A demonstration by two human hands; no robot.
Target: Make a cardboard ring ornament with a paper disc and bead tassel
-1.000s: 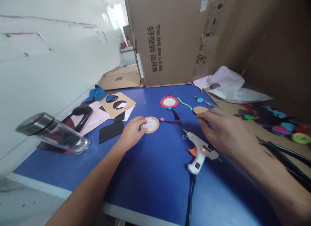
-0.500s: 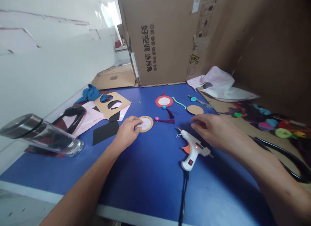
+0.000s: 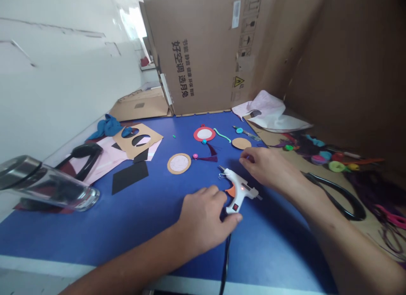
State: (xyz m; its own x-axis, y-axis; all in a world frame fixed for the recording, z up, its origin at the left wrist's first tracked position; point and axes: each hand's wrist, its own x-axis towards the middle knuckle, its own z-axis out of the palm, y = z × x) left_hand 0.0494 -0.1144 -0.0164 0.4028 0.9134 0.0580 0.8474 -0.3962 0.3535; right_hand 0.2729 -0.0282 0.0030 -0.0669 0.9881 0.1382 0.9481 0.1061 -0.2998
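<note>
Nearest me, a black cable (image 3: 226, 257) runs up to the white glue gun (image 3: 238, 192), which lies on the blue table (image 3: 165, 210) with its light glowing red. My left hand (image 3: 203, 219) is at its handle, thumb and fingers apart, not clenched; I cannot tell whether they touch it. My right hand (image 3: 263, 164) is loosely bent on the gun's far right side, with nothing visible in it; I cannot tell whether its fingertips meet.

Farther off, left of the gun, the tan-rimmed disc (image 3: 179, 163) already has its pale centre, and a pink bead (image 3: 195, 156) with a purple tassel lies just beside it. Beyond my right fingers, the plain brown disc (image 3: 241, 143) is bare. Farther still, the red-rimmed disc (image 3: 204, 134) has a blue bead (image 3: 204, 141) at its near edge and looks the most complete. I judge the work partly done: the tan-rimmed disc seems less finished, the brown one unworked.
</note>
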